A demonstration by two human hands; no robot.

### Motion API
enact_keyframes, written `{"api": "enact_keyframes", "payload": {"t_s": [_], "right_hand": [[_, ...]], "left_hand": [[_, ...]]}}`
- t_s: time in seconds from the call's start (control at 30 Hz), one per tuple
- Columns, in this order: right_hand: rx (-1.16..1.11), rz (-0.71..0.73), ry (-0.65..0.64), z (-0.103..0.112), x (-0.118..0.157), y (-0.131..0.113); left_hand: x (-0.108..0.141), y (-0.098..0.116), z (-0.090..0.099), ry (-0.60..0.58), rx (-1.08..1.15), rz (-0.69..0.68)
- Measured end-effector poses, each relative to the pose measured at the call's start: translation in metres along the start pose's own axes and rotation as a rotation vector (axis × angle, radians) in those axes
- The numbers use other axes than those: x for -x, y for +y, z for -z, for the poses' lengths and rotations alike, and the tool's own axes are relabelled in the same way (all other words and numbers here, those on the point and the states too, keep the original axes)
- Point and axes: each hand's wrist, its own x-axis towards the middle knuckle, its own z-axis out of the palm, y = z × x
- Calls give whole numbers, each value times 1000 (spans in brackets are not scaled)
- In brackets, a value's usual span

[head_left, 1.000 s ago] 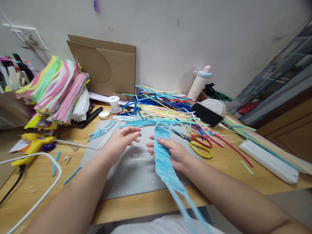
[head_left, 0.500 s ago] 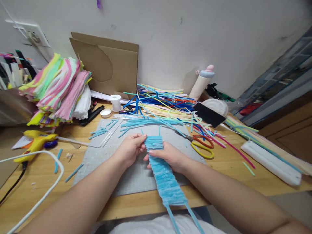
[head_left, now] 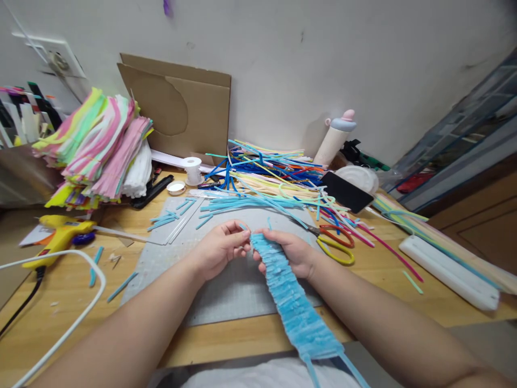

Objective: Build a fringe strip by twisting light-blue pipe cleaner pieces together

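Note:
A strip woven from light blue pipe cleaners (head_left: pixel 294 302) slants from mid-table toward my lap, with two long stems trailing off its near end. My right hand (head_left: pixel 294 252) is wrapped round its far end, thumb on top. At the strip's far left corner, my left hand (head_left: pixel 224 248) pinches a short pipe cleaner end between thumb and fingers. Another blue stem tip (head_left: pixel 269 222) pokes up beyond the right thumb. Beneath both hands lies a grey cutting mat (head_left: pixel 218 302). Loose blue pipe cleaners (head_left: pixel 250 203) rest at the mat's back edge, and shorter cut pieces (head_left: pixel 163 220) lie left of them.
Scissors (head_left: pixel 335 243) with red and yellow handles lie to the right. A yellow glue gun (head_left: pixel 60 237) and its cord are on the left. Pipe cleaner bundles (head_left: pixel 100 145), cardboard (head_left: pixel 177 102), a black phone (head_left: pixel 347 191) and a bottle (head_left: pixel 334 139) stand or lie toward the wall.
The woven strip has swung rightward at its near end, and its far end has come nearer to me. My left hand has shifted slightly right, and the right hand now covers the strip's far corner.

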Motion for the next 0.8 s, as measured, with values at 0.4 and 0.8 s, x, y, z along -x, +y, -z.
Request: {"api": "enact_keyframes", "payload": {"t_s": [0.4,0.8], "right_hand": [[34,-8,70,-3,-3,-1],[166,258,240,-4,-9,2]], "left_hand": [[-6,-7,3,0,-13,-20],[-14,-16,-4,97,-15,-57]]}}
